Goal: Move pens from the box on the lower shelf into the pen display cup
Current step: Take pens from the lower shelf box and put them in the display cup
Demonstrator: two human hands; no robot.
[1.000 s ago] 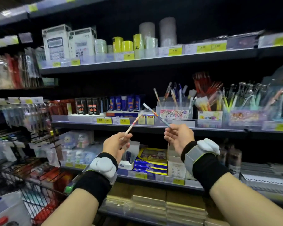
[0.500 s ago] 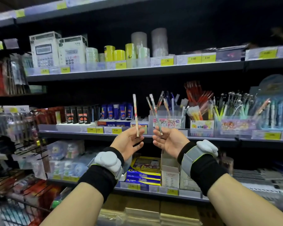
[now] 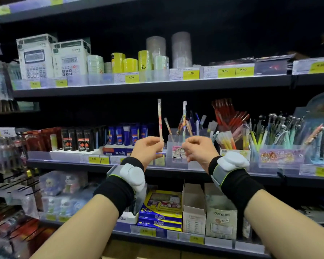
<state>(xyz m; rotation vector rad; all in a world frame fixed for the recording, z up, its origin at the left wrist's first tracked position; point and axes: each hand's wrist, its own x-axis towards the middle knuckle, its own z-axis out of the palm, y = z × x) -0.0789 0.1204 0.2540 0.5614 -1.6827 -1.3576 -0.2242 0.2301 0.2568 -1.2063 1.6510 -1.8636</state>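
We see both forearms raised side by side in front of the middle shelf, each in a black wrist cuff carrying a white padded pod. The left hand (image 3: 148, 149) is curled into a loose fist, its fingertips pinched on the lower end of a slim white pen with pink and orange print (image 3: 159, 120), which stands nearly upright with its clear cap at the top. The right hand (image 3: 199, 149) is closed in the same manner on a slim white pen with blue and multicoloured print (image 3: 184, 121), also close to upright and tilted slightly left at the foot. The two pens stand apart, with dark shelf background between them. Each pen's lower tip is buried in the fingers, so we cannot see how far it runs into the palm. The clear plastic pen display cup with a cartoon label (image 3: 176, 146) sits on the middle shelf between and just behind the two hands; its lower front is partly covered by the right hand's knuckles, and a few patterned pens lean inside it. On the lower shelf stands an open grey cardboard box (image 3: 221, 217); it may be the source box, though its contents are hidden from this angle.
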